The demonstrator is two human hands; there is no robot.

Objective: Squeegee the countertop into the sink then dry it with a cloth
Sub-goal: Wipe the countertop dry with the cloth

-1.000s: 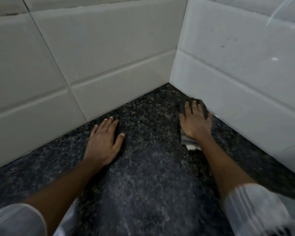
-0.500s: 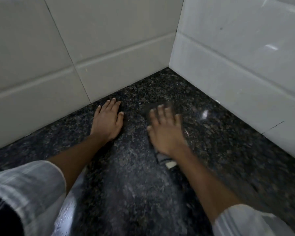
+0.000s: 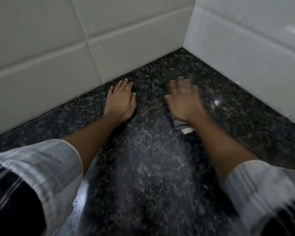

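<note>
The dark speckled granite countertop (image 3: 152, 159) fills the lower part of the head view and runs into a tiled corner. My right hand (image 3: 183, 103) lies flat, fingers spread, pressing a dark grey cloth (image 3: 184, 127) onto the stone; the cloth shows past the fingertips and below the wrist, with a pale edge there. The hand and cloth are blurred by motion. My left hand (image 3: 121, 99) rests flat on the counter, fingers together, close to the back wall, holding nothing. No squeegee or sink is in view.
Pale wall tiles (image 3: 109, 31) rise behind the counter and white tiles (image 3: 245, 48) close it on the right, meeting at a corner (image 3: 183, 46). A wet glint (image 3: 217, 102) shines on the stone right of my right hand. Striped sleeves cover both forearms.
My right hand with the cloth slid from the right wall toward the middle, then shifted a little back right. My left hand stayed planted. The view dropped and moved closer.
</note>
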